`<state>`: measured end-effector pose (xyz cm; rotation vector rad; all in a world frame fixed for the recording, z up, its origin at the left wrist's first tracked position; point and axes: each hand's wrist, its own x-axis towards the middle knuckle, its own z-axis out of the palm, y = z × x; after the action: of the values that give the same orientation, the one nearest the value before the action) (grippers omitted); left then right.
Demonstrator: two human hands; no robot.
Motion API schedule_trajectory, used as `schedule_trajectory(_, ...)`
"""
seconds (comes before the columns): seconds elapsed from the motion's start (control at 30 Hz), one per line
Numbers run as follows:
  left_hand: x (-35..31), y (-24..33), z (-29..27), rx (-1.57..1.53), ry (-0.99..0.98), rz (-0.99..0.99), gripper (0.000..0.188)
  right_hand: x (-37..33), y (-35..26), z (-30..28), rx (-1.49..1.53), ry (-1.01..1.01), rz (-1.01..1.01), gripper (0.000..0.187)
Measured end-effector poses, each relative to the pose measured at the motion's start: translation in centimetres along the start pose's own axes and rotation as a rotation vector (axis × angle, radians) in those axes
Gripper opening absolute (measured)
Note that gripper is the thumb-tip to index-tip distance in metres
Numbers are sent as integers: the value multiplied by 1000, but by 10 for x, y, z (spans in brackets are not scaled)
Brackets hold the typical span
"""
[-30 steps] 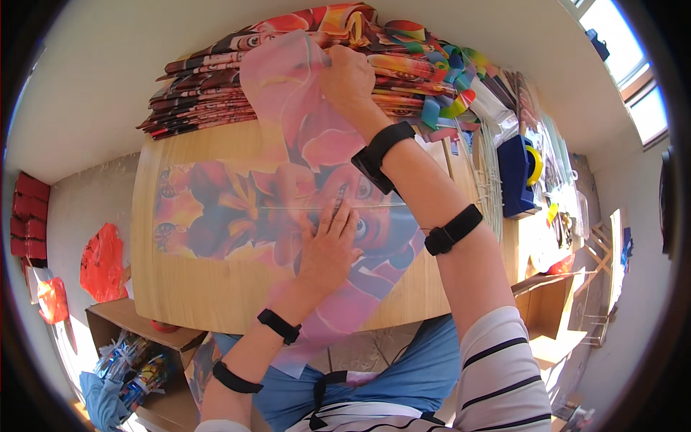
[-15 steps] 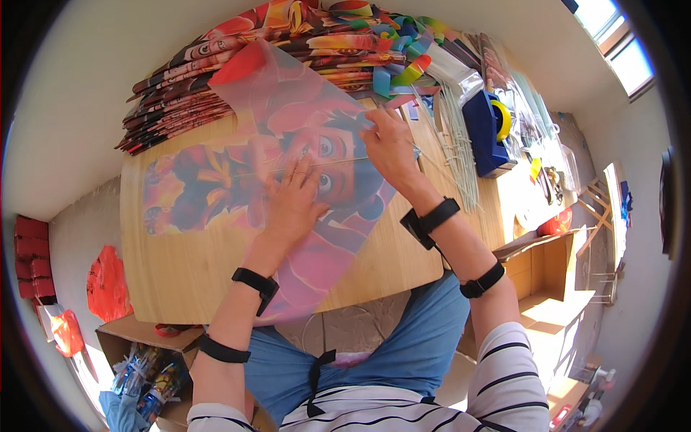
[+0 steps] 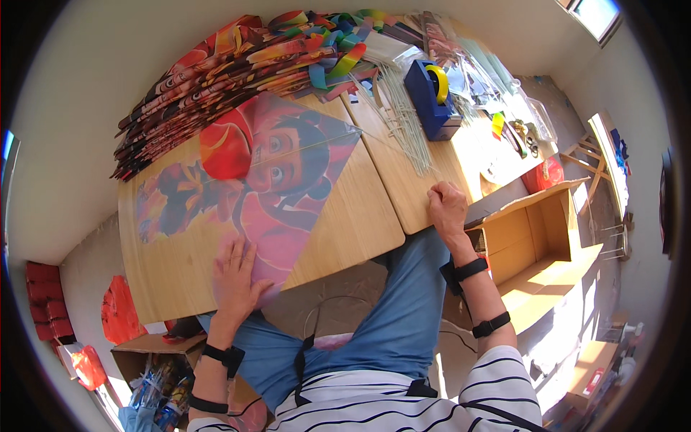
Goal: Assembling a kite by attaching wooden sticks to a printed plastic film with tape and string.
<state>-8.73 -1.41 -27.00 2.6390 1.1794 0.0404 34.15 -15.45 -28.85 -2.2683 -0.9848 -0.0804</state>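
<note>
A thin printed kite (image 3: 288, 205) with a cartoon face lies spread on the wooden table, one corner toward me. A slim rod (image 3: 317, 147) runs along its middle to the corner on the right. My left hand (image 3: 236, 272) rests flat on the near corner, fingers stretched out. Over the table's front edge at the right, my right hand (image 3: 448, 207) is closed, apart from the kite. Whatever its fingers may hold is hidden. Several loose pale rods (image 3: 403, 119) lie beyond it.
Folded printed sheets (image 3: 216, 79) are piled at the back left, beside rainbow ribbons (image 3: 349, 61). A blue tape dispenser (image 3: 432, 101) with yellow tape stands beyond the rods. Scissors (image 3: 532, 146) lie far right. An open cardboard box (image 3: 529, 230) stands right of my knee.
My right hand has left the kite's right corner and come down toward the table edge. My left hand has slid from the kite's middle to its near corner. The kite now lies flatter.
</note>
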Motion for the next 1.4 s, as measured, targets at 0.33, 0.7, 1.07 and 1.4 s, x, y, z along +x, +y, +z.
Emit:
schedule_trajectory(0.33, 1, -38, -30, 95, -10, -27, 83, 32, -3, 2, -186, 90, 52, 30)
schedule_trajectory(0.7, 95, -41, -40, -60, 312, 136, 66, 40, 8, -4, -280, 33, 41, 31)
schedule_trajectory(1.07, 102, 92, -55, -740, -40, 157, 17, 50, 30, -3, -138, -33, 154, 19)
schedule_trajectory(1.4, 101, 184, -75, -946, -214, 150, 12, 53, 16, -12, 14, -146, 183, 29)
